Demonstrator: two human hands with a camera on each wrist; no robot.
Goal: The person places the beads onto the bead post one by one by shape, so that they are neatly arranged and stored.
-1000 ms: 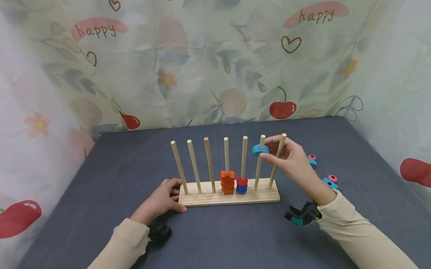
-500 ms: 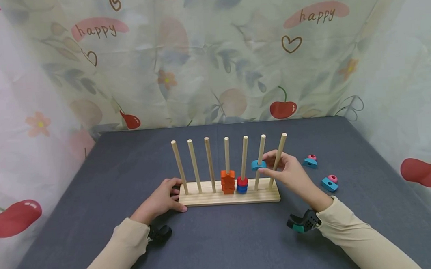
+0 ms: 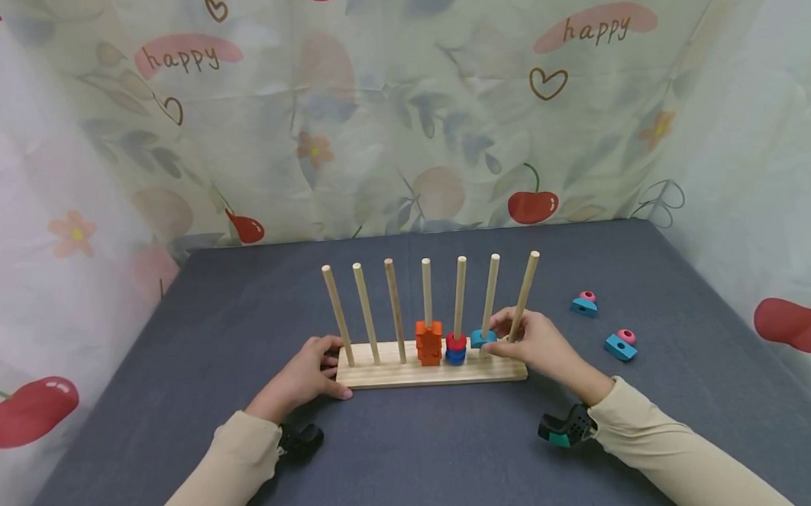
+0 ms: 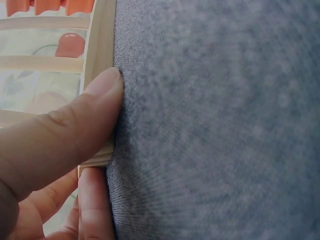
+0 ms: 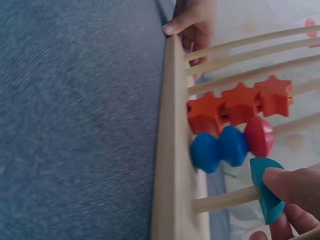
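A wooden peg board (image 3: 425,373) with a row of upright pegs stands on the table. My left hand (image 3: 311,371) grips its left end; in the left wrist view the thumb (image 4: 95,107) lies along the front edge, fingers against the end face. A light-blue half-round bead (image 3: 482,339) is threaded on the second peg from the right, low but above the base. My right hand (image 3: 537,343) pinches that bead between thumb and fingers, reaching past the rightmost peg (image 3: 527,277). On neighbouring pegs sit stacked orange star beads (image 5: 240,102) and two blue beads (image 5: 232,146) under a red one (image 5: 259,137).
To the right on the dark tablecloth (image 3: 416,459) lie two more blue blocks (image 3: 620,347), each beside a small pink bead (image 3: 626,336). The three left pegs (image 3: 363,309) carry no beads. A patterned curtain (image 3: 399,131) hangs behind and at both sides.
My right hand has lowered the light-blue bead down the peg, from near its top to close above the base. The left hand keeps its hold on the board.
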